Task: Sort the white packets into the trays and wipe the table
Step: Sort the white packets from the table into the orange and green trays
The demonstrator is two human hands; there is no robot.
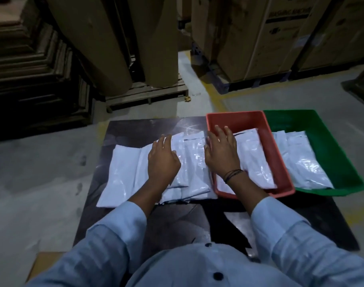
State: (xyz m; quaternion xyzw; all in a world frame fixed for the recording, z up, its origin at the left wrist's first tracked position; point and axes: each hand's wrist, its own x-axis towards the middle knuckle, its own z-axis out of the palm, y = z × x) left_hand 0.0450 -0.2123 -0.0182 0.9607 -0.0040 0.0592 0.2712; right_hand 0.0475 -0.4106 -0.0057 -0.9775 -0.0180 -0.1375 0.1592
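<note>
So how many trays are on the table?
2. A red rectangular plastic tray sits right of the loose white plastic packets; a green rectangular plastic tray adjoins its right side. None seems hidden.

Legend. A pale blue shirt [177,266] is worn, its cloth creased at the elbows. The front is closed by round dark buttons [218,275], of which two are seen, one above the other. Long sleeves are shown: the left sleeve [114,235] and the right sleeve [284,235] are each ended by a plain cuff short of the wrist. Several thin dark cords [233,174] are wound round the wrist of the right hand [222,154].
</note>
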